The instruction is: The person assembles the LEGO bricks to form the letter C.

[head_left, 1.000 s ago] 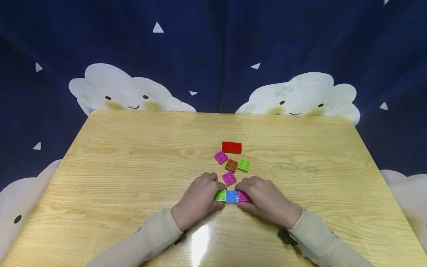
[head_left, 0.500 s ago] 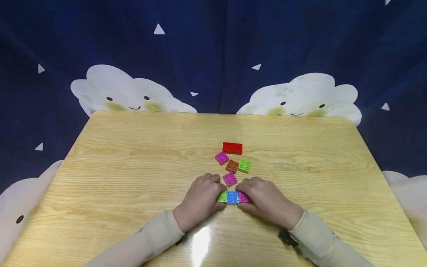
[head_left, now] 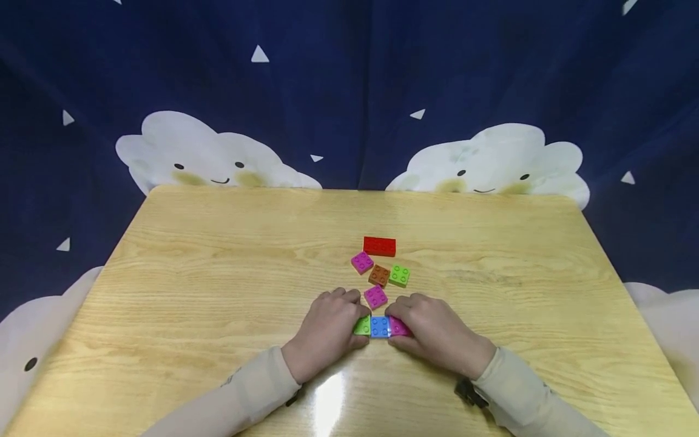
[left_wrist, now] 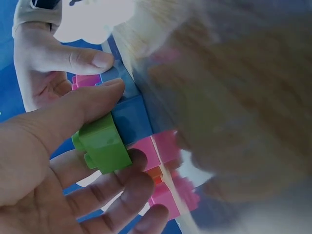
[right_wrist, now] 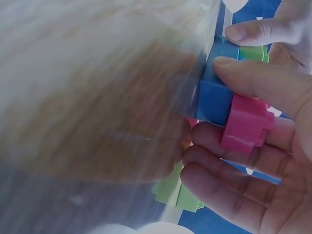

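A joined piece of toy building bricks lies across the table before me: green (head_left: 363, 326) at its left end, blue (head_left: 379, 327) studs in the middle, pink (head_left: 400, 327) at its right end. Both wrist views show the blue part (left_wrist: 131, 122) against the tabletop, with the green brick (left_wrist: 105, 144) and the pink brick (right_wrist: 246, 122) set on it. My left hand (head_left: 330, 325) pinches the left end between thumb and fingers. On the right end, my right hand (head_left: 437, 334) has the same kind of pinch. The fingers partly cover both end bricks.
Just beyond the hands lie a loose pink brick (head_left: 375, 297), a brown brick (head_left: 379, 275), a green brick (head_left: 400, 275) and another pink brick (head_left: 362, 262). A longer red brick (head_left: 379, 246) is behind them. A dark blue curtain (head_left: 338, 79) hangs past the table's (head_left: 218, 255) far edge.
The head view has tipped slightly, shifting the whole scene a little. Both hands keep their grip on the joined bricks, and the loose bricks stay where they were.
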`<action>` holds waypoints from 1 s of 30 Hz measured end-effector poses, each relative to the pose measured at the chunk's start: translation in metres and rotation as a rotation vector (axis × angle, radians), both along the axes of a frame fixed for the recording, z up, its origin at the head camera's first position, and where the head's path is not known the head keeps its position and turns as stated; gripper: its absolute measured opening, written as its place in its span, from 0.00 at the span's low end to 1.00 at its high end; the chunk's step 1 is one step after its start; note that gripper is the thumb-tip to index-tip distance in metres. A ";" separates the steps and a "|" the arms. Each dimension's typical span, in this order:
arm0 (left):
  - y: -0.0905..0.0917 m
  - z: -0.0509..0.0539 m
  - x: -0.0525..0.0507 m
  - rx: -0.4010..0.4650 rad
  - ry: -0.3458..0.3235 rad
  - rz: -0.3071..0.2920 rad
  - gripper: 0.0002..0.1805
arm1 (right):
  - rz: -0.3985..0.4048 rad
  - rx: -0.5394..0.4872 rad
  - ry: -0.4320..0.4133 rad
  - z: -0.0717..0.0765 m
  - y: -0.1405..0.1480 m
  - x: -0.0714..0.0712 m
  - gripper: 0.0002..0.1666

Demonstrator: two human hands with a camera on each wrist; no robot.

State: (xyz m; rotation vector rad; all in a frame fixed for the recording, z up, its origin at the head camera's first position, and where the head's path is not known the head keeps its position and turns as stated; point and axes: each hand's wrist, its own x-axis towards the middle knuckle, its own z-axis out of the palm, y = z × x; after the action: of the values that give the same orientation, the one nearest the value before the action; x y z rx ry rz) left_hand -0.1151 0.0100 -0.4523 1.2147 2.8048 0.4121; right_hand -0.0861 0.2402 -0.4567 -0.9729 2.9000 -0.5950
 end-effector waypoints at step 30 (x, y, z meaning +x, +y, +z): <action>-0.011 0.022 -0.037 0.273 -0.101 0.051 0.13 | 0.016 0.025 0.014 0.002 0.000 0.000 0.21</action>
State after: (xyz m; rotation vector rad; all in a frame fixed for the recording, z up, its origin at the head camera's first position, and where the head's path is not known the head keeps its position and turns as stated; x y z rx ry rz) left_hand -0.1517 -0.0012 -0.4306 1.1302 2.7646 0.8589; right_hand -0.0861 0.2407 -0.4550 -1.0001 2.9018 -0.5520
